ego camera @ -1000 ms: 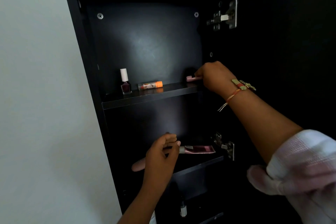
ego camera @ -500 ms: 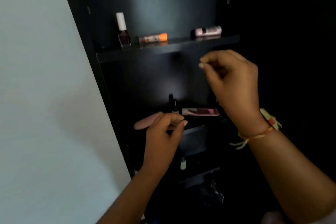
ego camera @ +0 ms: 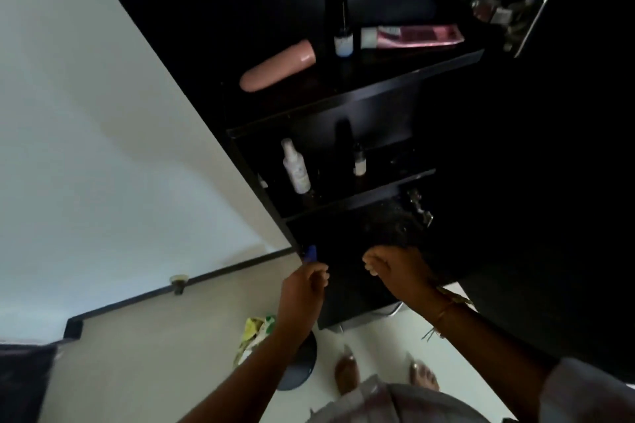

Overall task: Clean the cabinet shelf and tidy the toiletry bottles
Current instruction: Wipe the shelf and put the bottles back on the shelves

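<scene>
Since half a second back both hands have dropped from the middle shelf level to the lowest compartment, and the view has tipped down; the top shelf is out of frame. Left hand (ego camera: 302, 285): fingers curled together at the compartment's left edge, a small blue thing (ego camera: 311, 253) just above the fingertips; cannot tell whether it is pinched or only touched. Right hand (ego camera: 395, 271): fingers curled in toward the palm inside the dark opening, nothing seen in them; thread bracelet (ego camera: 446, 311) on the wrist. Cabinet (ego camera: 515, 182) black, door open. On the lower shelf (ego camera: 360, 197), above the hands: white spray bottle (ego camera: 296, 168), tilted, at left; small dropper bottle (ego camera: 359, 165) upright, right of it, apart. On the upper shelf (ego camera: 360, 94): pink rounded tube (ego camera: 278, 69) lying at left; small dark bottle (ego camera: 343, 41) upright just right of it; pink tube with white cap (ego camera: 412, 36) lying on its side further right, near the bottle. Metal hinge (ego camera: 505, 10) at far right, a second hinge (ego camera: 421, 208) lower down. White wall (ego camera: 103, 113) left. On the floor (ego camera: 154, 354), near: yellow-green cloth (ego camera: 256, 330), dark round object (ego camera: 299, 367), two bare feet (ego camera: 347, 374).
</scene>
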Action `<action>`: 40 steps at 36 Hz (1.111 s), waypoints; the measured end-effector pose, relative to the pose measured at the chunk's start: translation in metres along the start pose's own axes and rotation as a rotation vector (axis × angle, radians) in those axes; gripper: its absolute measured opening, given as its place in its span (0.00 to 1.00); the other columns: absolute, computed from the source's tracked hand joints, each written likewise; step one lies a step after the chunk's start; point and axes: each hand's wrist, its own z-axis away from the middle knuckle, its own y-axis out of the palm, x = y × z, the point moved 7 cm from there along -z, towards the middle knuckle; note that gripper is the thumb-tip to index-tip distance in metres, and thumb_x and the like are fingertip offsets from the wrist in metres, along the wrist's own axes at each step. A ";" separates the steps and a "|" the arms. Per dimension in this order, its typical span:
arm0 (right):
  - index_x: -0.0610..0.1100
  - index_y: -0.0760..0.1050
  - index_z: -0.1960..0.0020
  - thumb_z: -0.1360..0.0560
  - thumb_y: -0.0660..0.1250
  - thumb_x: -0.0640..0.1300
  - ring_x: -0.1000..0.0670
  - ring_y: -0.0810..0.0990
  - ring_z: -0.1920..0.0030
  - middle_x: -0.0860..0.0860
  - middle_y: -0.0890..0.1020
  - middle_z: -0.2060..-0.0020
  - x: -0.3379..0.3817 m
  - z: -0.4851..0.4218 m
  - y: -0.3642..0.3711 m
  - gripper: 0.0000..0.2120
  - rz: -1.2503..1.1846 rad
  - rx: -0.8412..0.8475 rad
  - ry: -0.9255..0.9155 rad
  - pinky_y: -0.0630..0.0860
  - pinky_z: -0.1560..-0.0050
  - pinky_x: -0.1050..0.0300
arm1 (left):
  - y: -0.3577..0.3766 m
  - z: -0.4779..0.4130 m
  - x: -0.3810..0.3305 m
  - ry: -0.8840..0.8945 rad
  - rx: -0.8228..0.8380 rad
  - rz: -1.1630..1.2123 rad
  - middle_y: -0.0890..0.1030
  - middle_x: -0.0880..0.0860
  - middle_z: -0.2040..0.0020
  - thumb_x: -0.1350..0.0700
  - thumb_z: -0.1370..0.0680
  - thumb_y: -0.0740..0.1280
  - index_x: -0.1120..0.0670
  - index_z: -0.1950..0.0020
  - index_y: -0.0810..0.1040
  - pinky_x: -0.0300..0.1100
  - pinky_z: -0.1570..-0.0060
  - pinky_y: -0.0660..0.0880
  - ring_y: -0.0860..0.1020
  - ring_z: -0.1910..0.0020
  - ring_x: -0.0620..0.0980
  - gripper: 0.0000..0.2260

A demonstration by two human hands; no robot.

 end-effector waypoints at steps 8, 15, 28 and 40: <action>0.41 0.76 0.35 0.21 0.63 0.41 0.45 0.76 0.37 0.45 0.79 0.39 -0.031 -0.016 0.058 0.15 0.035 0.123 0.120 0.71 0.34 0.53 | 0.051 -0.038 0.084 -0.272 0.084 -0.173 0.80 0.56 0.45 0.50 0.22 0.66 0.57 0.41 0.77 0.40 0.52 0.69 0.78 0.45 0.55 0.14; 0.39 0.74 0.34 0.21 0.65 0.43 0.47 0.75 0.35 0.44 0.78 0.37 -0.046 -0.015 0.060 0.17 0.010 0.113 0.220 0.67 0.36 0.64 | 0.079 -0.068 0.126 -0.371 0.058 -0.204 0.77 0.60 0.44 0.47 0.26 0.72 0.58 0.39 0.73 0.52 0.43 0.74 0.76 0.45 0.59 0.22; 0.43 0.78 0.38 0.22 0.66 0.45 0.50 0.79 0.41 0.47 0.82 0.43 -0.071 0.000 0.053 0.14 0.009 0.140 0.303 0.69 0.44 0.67 | 0.102 -0.079 0.148 -0.519 0.171 -0.248 0.83 0.56 0.50 0.41 0.33 0.75 0.57 0.45 0.78 0.45 0.49 0.77 0.80 0.49 0.56 0.25; 0.45 0.67 0.69 0.22 0.64 0.49 0.46 0.72 0.65 0.45 0.72 0.70 -0.068 -0.004 0.037 0.19 -0.094 0.092 0.420 0.72 0.58 0.49 | 0.097 -0.042 0.049 -0.342 0.266 0.072 0.82 0.57 0.51 0.42 0.26 0.70 0.59 0.43 0.77 0.45 0.53 0.78 0.81 0.53 0.51 0.22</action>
